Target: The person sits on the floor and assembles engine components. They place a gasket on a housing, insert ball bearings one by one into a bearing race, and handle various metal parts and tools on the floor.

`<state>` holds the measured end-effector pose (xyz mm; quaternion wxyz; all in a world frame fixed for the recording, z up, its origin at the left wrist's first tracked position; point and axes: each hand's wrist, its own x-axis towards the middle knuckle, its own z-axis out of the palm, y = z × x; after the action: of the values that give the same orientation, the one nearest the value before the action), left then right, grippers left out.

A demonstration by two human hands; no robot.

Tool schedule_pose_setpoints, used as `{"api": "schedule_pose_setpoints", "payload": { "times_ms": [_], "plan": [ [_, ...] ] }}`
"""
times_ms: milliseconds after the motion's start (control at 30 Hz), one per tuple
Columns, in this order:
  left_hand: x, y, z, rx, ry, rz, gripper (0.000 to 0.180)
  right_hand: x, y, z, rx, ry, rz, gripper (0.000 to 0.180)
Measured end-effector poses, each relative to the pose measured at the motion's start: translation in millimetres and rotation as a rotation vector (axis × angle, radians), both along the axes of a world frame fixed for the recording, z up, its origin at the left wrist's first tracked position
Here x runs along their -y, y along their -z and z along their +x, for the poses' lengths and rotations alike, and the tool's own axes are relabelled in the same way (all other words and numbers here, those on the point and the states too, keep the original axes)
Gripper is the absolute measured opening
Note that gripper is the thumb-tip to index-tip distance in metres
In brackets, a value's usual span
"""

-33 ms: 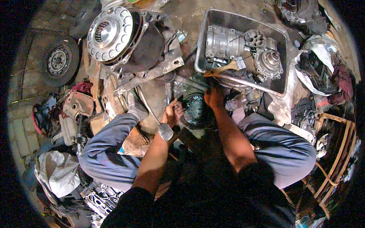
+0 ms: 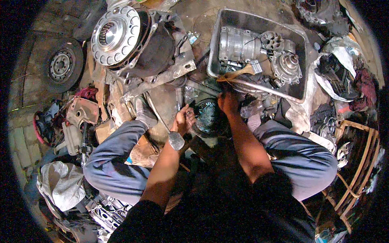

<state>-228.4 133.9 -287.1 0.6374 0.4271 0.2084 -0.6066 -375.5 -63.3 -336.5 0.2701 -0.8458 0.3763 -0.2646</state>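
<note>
My left hand (image 2: 184, 120) is closed beside a round dark pan (image 2: 199, 131) with a wet, shiny surface inside it. Its fingers curl together, and whatever they hold is too small to make out. On the pan's right side is my right hand (image 2: 228, 103), reaching forward into deep shadow below the grey tub; its fingers are hidden. A metal-shafted tool with a flat, rounded grey end (image 2: 176, 141) lies along my left forearm. Behind the pan, a dark metal bar (image 2: 202, 88) slants toward my right hand.
At the back left stands a large housing with a silver drum (image 2: 117, 36). A grey tub (image 2: 210, 60) at the back right holds metal units and a wooden-handled brush (image 2: 237, 74). A wheel (image 2: 63, 65) lies far left. A wooden frame (image 2: 360, 170) stands at the right.
</note>
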Motion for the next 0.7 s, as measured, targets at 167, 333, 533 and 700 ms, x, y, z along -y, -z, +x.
{"api": "schedule_pose_setpoints", "payload": {
  "times_ms": [167,333,533,700],
  "plan": [
    [2.7,11.2,4.0,-0.027,-0.037,-0.056,0.035,4.7,1.9,8.9,-0.119,-0.091,0.154,0.049],
    [19.5,13.0,4.4,-0.066,-0.060,-0.007,0.034,-13.3,24.6,13.9,-0.536,-0.074,0.059,0.049],
    [34.8,-10.7,-5.0,0.064,-0.087,0.061,0.031,-9.9,3.8,-5.7,-0.238,-0.178,0.161,0.043],
    [23.2,24.3,-2.9,0.013,-0.109,-0.093,0.024,23.0,-46.0,5.9,-0.223,-0.226,0.623,0.035]
  ]
}}
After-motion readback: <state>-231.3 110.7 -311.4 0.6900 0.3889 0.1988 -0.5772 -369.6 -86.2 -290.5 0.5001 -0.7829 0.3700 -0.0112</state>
